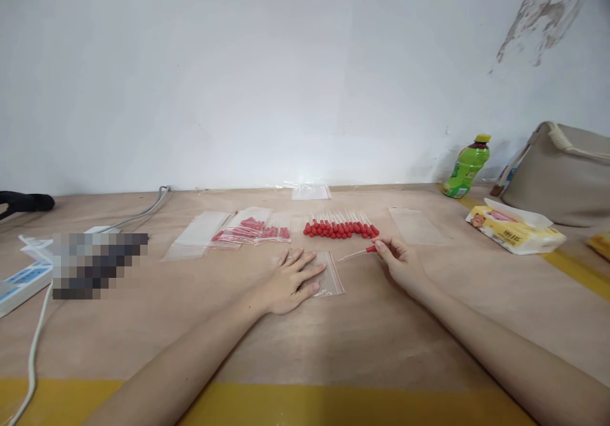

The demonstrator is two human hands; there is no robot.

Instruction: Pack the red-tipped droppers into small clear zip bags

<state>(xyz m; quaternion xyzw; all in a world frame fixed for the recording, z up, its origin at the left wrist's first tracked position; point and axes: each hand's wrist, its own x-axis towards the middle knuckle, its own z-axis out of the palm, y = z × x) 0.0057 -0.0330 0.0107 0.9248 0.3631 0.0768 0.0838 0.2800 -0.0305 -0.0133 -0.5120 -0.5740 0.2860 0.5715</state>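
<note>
My left hand [291, 283] lies flat with fingers spread on a clear zip bag [332, 278], whose red-lined edge shows to the right. In my right hand [401, 264], fingertips pinch the red end of a thin pale stick [358, 254]; its tip points left toward the bag. Behind the hands lies a row of red-tipped sticks [339, 229], pale ends toward the wall. Left of the row, clear bags with red-tipped pieces inside [248, 227] overlap one another.
Flat clear bags lie at the left [190, 235], at the right [418, 227] and by the wall [311, 192]. Further right are a tissue pack [515, 230], a green bottle [467, 168] and a grey bag [560, 175]. A power strip [23, 289] with cables sits left.
</note>
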